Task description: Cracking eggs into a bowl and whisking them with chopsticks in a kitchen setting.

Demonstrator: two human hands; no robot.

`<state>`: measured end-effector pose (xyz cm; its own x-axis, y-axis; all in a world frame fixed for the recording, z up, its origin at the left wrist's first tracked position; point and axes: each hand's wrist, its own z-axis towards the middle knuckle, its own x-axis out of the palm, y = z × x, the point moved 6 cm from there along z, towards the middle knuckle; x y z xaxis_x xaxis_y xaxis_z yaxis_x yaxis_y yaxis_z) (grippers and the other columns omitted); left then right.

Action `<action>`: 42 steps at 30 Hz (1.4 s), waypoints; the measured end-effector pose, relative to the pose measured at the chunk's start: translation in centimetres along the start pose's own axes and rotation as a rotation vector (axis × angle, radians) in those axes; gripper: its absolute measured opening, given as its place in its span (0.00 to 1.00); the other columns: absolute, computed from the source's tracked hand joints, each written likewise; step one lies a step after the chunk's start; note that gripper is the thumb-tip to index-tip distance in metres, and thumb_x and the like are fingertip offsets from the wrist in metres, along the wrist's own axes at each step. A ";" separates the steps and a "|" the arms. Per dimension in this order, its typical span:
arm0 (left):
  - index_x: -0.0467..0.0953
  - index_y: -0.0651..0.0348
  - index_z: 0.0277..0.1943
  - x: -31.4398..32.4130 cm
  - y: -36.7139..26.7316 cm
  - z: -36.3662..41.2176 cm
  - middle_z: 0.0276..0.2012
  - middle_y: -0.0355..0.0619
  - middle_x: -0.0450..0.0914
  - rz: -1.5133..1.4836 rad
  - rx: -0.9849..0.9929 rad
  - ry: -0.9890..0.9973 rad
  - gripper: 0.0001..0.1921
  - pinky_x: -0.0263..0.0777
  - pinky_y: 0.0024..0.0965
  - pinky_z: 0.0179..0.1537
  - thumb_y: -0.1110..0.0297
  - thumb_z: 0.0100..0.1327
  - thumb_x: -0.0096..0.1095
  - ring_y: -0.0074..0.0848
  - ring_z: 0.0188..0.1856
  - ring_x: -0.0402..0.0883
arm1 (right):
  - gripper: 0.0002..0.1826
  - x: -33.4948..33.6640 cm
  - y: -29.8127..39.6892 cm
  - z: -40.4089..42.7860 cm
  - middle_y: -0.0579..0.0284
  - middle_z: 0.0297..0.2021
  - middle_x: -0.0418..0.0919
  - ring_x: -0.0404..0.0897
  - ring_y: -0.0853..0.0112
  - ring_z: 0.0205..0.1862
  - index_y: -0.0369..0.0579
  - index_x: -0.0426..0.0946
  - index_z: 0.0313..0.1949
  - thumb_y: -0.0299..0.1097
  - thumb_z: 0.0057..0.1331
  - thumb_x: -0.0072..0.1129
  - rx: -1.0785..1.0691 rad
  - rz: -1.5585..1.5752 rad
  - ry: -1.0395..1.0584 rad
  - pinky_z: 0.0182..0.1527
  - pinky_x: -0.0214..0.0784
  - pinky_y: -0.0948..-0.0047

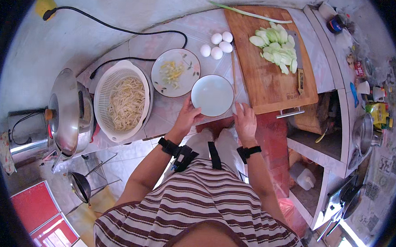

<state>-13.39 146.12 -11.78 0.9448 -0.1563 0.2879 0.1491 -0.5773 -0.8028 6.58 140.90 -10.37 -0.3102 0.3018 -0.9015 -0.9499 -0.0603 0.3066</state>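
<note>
A white bowl (212, 95) with a thin dark rim stands near the front edge of the counter; I see nothing in it. My left hand (189, 115) holds its lower left side, with the thumb by the rim. To the right of the bowl, my right hand (245, 120) has its fingers around a white egg (237, 108), which they partly cover. Several more white eggs (216, 46) lie grouped behind the bowl. A floral plate (190, 84) with chopped pale-yellow pieces (172, 72) sits at the bowl's upper left.
A wooden cutting board (262, 96) bears sliced green vegetable (277, 47), a cleaver (300, 78) and a scallion (252, 15). Chopsticks (233, 70) lie along its left edge. On the left are a white colander (101, 96) of bean sprouts (127, 104) and a lidded metal pot (64, 114).
</note>
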 end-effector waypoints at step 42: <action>0.75 0.58 0.44 7.0 -9.2 1.4 0.38 0.48 0.77 0.849 0.535 0.238 0.16 0.72 0.28 0.37 0.71 0.49 0.59 0.29 0.37 0.78 | 0.22 -3.1 2.9 7.2 0.57 0.32 0.77 0.76 0.74 0.29 0.40 0.70 0.46 0.37 0.53 0.61 0.371 0.994 0.449 0.32 0.69 0.76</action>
<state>-7.76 151.46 -3.17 0.7258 -0.5345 -0.4330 -0.3751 0.2202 -0.9005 5.04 146.61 -4.49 -0.9719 -0.0930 -0.2163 -0.2321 0.2243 0.9465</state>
